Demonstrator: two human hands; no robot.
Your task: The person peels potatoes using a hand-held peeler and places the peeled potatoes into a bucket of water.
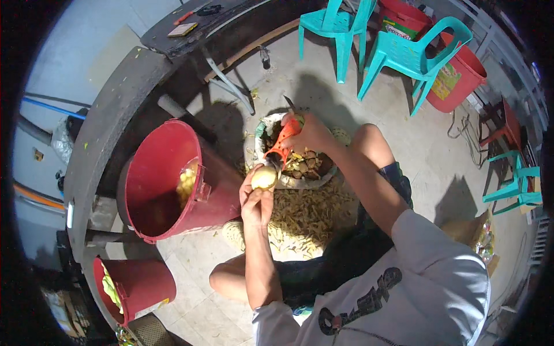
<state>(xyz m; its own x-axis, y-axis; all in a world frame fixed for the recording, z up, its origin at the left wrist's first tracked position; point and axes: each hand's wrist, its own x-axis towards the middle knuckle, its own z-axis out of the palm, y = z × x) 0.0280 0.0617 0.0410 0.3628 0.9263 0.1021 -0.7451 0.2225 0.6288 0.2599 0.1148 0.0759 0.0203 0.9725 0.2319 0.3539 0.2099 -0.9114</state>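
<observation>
My left hand [255,207] holds a pale, peeled potato [264,178] up in its fingertips. My right hand [314,135] grips an orange-handled peeler [283,140], whose head is at the potato's upper right side. Whether the blade touches the potato cannot be told. Beneath both hands stands an open white sack [298,185] with brown potatoes [308,166] and some peelings in it. A dark pointed blade [289,102] shows just beyond my right hand. A heap of peelings [316,212] covers the floor between my legs.
Left of me, a large red bucket [160,173] contains yellowish peeled potatoes [187,184]. A smaller red bucket [149,283] stands nearer. A dark counter [121,95] curves along the left. Turquoise plastic chairs [404,56] and more red buckets [463,73] stand at the far right.
</observation>
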